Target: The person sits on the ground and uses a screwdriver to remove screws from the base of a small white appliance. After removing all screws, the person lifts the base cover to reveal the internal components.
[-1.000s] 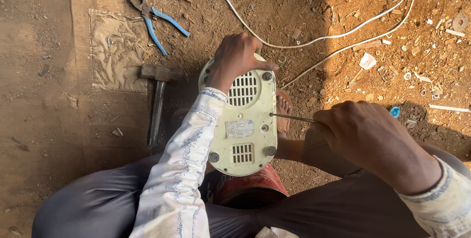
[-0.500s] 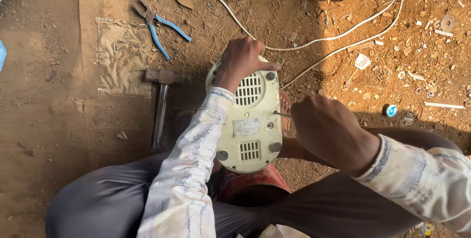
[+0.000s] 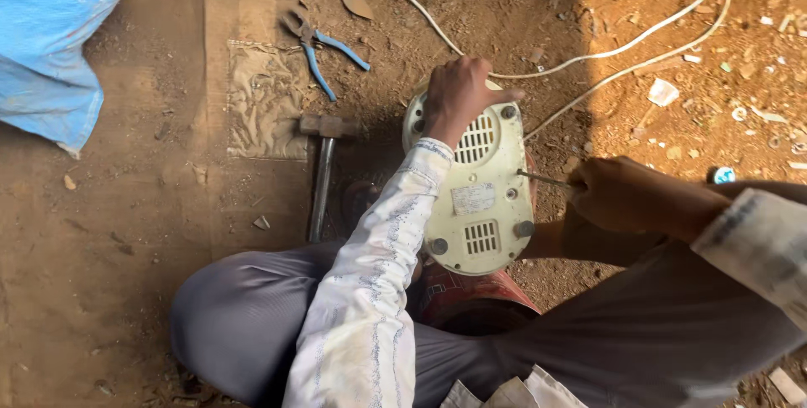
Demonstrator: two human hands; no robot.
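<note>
Cream appliance base [image 3: 479,194], one, two vent grilles, underside up; left hand [image 3: 458,97] clasped over top edge. Right hand [image 3: 626,198] fisted round one screwdriver [image 3: 542,178].

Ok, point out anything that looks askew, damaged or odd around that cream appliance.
The cream appliance lies base-up, propped on a red object, left hand steadying it, right hand pushing a thin tool at its side. Pliers and hammer lie loose on littered dirt.

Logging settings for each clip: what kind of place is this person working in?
Probably an informal outdoor repair or scrap spot: bare dirt ground littered with debris, a hammer and pliers lying loose, and a cream appliance base worked on in the lap.
</note>
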